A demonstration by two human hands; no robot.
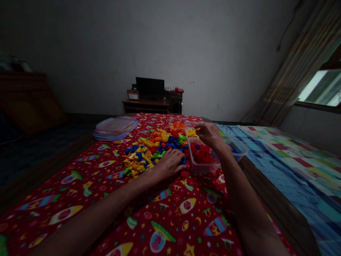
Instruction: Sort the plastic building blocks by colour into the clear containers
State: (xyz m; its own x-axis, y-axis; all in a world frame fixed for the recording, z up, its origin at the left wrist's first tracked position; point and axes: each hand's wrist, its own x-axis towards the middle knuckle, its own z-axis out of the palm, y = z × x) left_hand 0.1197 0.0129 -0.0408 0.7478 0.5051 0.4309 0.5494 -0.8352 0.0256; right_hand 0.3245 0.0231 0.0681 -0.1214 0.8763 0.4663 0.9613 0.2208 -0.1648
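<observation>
A heap of yellow, blue, red, green and orange toy building bricks [145, 151] lies on the red patterned cloth. My left hand [170, 160] rests on the heap's near right side, fingers stretched over the bricks, a blue brick showing beside the fingertips. My right hand [210, 135] is closed in a pinch above the clear boxes, a yellow brick [197, 128] at its fingertips. Below it, one clear plastic box [204, 168] holds red bricks [201, 153], with a blue one among them. Behind that, yellow bricks [191, 133] sit in another box.
Orange bricks [178, 124] fill a far box. Another clear box [242, 154] with blue bricks stands right, partly behind my right arm. Stacked clear lids [115, 128] lie at the left. A bed [282, 170] adjoins at right; a monitor [150, 88] stands by the wall.
</observation>
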